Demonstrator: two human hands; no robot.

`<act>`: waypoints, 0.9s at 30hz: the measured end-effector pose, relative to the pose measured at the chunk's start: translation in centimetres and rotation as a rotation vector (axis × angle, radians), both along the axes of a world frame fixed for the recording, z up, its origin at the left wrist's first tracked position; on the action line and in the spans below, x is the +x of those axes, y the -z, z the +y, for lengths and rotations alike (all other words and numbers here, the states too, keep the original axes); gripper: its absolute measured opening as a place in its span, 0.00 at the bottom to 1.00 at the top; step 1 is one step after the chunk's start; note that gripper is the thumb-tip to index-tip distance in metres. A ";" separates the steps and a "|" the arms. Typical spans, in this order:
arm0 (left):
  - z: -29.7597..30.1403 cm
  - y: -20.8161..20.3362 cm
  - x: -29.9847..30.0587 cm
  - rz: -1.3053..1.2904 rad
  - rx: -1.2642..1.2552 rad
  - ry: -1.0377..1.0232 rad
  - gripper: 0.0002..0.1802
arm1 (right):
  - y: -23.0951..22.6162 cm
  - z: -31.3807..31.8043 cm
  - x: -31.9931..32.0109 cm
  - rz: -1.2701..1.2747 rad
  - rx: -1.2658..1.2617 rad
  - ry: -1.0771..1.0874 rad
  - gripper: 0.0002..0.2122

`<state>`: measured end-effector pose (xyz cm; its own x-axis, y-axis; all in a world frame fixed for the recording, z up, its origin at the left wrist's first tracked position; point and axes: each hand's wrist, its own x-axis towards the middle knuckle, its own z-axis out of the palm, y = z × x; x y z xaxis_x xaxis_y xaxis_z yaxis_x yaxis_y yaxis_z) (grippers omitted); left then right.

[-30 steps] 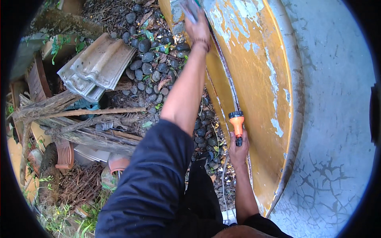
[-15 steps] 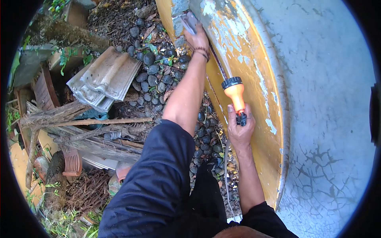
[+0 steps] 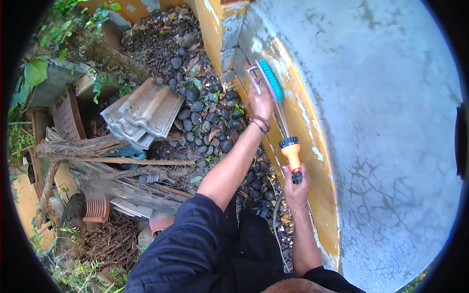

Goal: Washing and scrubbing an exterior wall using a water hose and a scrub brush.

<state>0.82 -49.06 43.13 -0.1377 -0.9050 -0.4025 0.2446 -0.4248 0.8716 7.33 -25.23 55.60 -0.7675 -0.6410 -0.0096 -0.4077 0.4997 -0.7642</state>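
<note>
My left hand [image 3: 260, 101], with a cord bracelet at its wrist, is closed around the handle of a scrubbing brush [image 3: 261, 78]. The brush has a pale handle and teal bristles, which face right toward the peeling yellow wall [image 3: 312, 151]. Below it, my right hand [image 3: 296, 189] grips an orange hose nozzle [image 3: 291, 155] with a black ribbed head. A thin stream of water runs from the nozzle up past the brush along the wall. A grey hose [image 3: 275, 217] hangs near my right forearm.
On the right spreads a cracked grey-blue surface [image 3: 391, 122] with a curved edge. Dark round stones [image 3: 197, 107] and leaves cover the ground to the left. Stacked roof tiles [image 3: 144, 110], weathered timber [image 3: 141, 193] and a tree trunk [image 3: 102, 53] lie farther left.
My left hand has come nearer and turned the brush, so its teal bristles now show. The right hand with the nozzle has shifted slightly down in the picture as the view moved.
</note>
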 end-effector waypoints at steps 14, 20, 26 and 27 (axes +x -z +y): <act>5.7 -14.4 0.6 -0.244 -0.361 0.021 0.42 | -11.0 8.2 1.4 0.005 0.116 0.054 0.10; 2.6 -16.3 1.3 -0.229 -0.243 0.188 0.42 | -13.9 6.6 0.5 0.016 -0.010 0.096 0.12; 11.8 -15.2 2.9 -0.181 -0.261 0.320 0.43 | -14.7 7.6 0.7 0.039 0.020 0.049 0.13; 9.4 -14.8 1.5 -0.139 -0.311 0.198 0.42 | -14.6 8.2 0.7 0.034 0.062 0.068 0.13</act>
